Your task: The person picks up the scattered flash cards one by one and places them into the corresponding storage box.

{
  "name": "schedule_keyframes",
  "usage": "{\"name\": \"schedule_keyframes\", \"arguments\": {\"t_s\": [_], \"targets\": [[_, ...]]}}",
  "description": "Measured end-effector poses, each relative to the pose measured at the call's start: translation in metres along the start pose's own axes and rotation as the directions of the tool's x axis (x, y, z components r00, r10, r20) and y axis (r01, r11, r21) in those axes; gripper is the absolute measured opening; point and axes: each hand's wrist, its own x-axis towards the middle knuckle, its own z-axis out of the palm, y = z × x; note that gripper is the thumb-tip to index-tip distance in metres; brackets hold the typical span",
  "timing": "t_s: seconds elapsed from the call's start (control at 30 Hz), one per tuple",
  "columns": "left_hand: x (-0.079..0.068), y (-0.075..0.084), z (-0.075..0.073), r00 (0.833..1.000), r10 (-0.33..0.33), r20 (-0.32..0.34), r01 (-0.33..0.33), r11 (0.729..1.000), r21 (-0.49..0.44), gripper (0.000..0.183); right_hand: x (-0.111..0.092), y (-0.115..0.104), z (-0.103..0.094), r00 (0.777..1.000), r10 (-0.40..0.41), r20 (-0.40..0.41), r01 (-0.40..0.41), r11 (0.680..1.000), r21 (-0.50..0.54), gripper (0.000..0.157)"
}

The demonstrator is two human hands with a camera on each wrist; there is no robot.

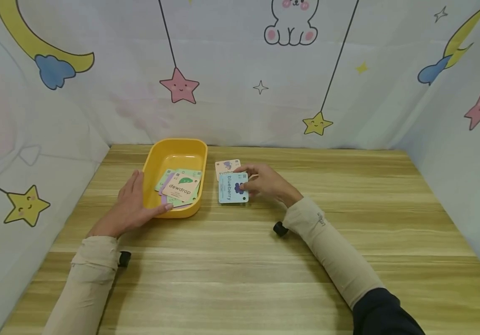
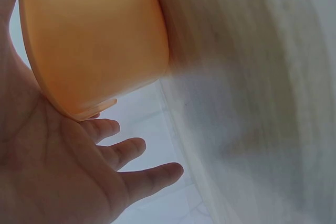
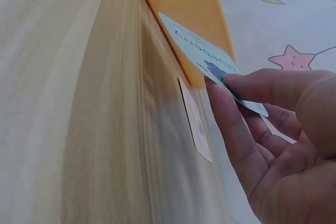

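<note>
My right hand pinches a light blue card printed "blueberry" between thumb and fingers. In the right wrist view the card is tilted and held above the table. Partly covered by it in the head view, a cream card lies flat on the table. At the left, my left hand rests against a yellow plastic bin, its thumb over the front rim. The left wrist view shows the palm against the bin wall with fingers extended. Inside the bin lie several loose cards, a "dewdrop" card on top.
The wood-grain table meets a white curtain with cartoon prints at its back edge and sides. The bin stands near the table's back left. Small black pieces sit by both wrists.
</note>
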Motion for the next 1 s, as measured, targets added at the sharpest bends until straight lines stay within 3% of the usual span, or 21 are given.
{"name": "schedule_keyframes", "arguments": {"t_s": [0.27, 1.0], "targets": [[0.0, 0.0, -0.001, 1.0, -0.01, 0.01, 0.01, 1.0, 0.002, 0.131, -0.001, -0.007, -0.001, 0.999, -0.03, -0.024, 0.031, 0.999, 0.024, 0.04], [0.001, -0.001, 0.001, 1.0, 0.015, -0.018, -0.015, 1.0, -0.001, 0.128, 0.0, -0.017, -0.005, 0.992, -0.074, -0.105, 0.077, 0.997, 0.026, 0.042]]}}
